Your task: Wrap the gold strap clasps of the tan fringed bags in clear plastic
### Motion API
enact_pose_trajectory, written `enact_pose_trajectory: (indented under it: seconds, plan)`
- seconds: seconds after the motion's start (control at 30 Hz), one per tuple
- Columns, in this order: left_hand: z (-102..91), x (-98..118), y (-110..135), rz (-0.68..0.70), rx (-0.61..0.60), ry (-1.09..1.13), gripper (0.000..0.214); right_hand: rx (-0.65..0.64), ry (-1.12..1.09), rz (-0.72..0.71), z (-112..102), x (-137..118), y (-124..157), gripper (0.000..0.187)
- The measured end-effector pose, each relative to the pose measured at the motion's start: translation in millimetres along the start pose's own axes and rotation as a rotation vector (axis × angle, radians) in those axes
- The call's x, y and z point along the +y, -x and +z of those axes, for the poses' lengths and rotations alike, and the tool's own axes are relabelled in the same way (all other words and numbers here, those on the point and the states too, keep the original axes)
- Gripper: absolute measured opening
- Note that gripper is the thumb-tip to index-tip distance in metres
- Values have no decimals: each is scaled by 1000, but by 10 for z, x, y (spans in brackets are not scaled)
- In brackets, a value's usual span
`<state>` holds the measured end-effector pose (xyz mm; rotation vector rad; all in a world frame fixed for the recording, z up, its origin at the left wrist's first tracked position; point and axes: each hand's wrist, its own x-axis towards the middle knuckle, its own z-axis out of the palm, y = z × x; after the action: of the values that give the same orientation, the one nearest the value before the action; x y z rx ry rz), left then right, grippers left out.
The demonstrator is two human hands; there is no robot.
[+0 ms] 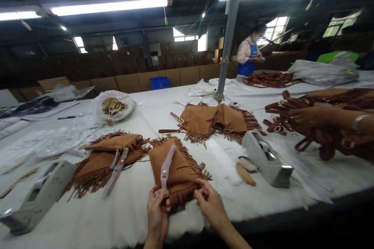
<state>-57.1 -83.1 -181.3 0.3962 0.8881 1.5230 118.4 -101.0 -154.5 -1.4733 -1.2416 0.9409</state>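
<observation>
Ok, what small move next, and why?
Probably straighten the fringe with the right hand: it splays out along the right edge of the brown pouch, near that hand, while the left hand holds the lower end of the wrapped strap.

From the wearer's head, the camera is looking forward and down across the worktop, sitting close above its near edge and facing its far side.

Near the front edge of the white tabletop, the pouch was plain tan with darker brown fringe, and its film-wrapped strap showed pale pink. The tape dispensers were light grey, the strips by the far edge reddish brown, the apron beyond bright blue.
</observation>
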Motion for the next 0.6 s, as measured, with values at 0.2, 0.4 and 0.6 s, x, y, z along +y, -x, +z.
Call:
enact_pose_trajectory:
  seconds: [0.2, 0.4, 0.6]
  plan:
    - [30, 29, 116, 39, -109, -195, 41, 19, 58, -151, 282, 6, 316, 37]
    - [1, -5, 378, 174, -216, -613, 34, 185, 72, -183, 118, -118, 125, 47]
    - [0, 5, 516, 223, -317, -579, 39, -183, 471, -498, 77, -57, 106, 71]
